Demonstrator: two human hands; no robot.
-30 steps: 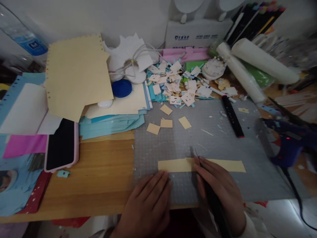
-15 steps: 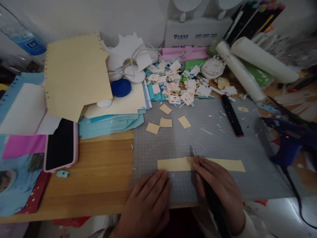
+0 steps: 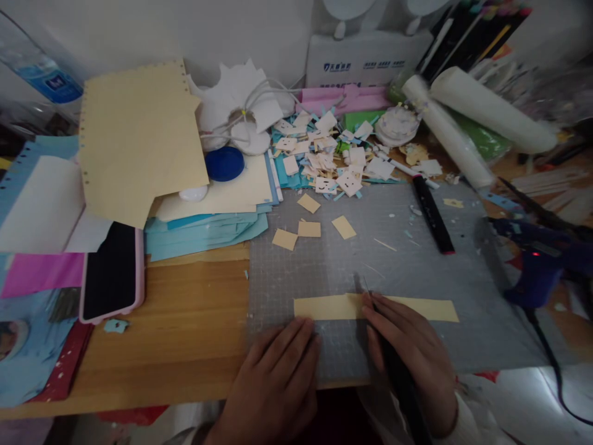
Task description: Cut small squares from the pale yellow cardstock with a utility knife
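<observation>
A cream paper strip (image 3: 328, 308) lies crosswise on the grey cutting mat (image 3: 296, 272). At its lower left edge rest the fingertips of my left hand (image 3: 278, 377), the fingers lying flat and holding nothing. My right hand (image 3: 417, 352) is closed round a black craft knife (image 3: 402, 383), its thin tip pointing up past the strip's top edge. The right fingers also touch the strip and cover part of it. Beyond the strip, several small cream paper rectangles (image 3: 309, 229) lie loose on the mat.
Cut paper pieces with drawn faces (image 3: 338, 154) are heaped at the back. A black marker (image 3: 433, 213) and a blue glue gun (image 3: 537, 266) with its cord are on the right. To the left are a phone (image 3: 112, 272), stacked blue paper (image 3: 208, 232) and a cream sheet (image 3: 143, 142).
The view has shifted very slightly. Both hands, the craft knife and the strip keep the same positions.
</observation>
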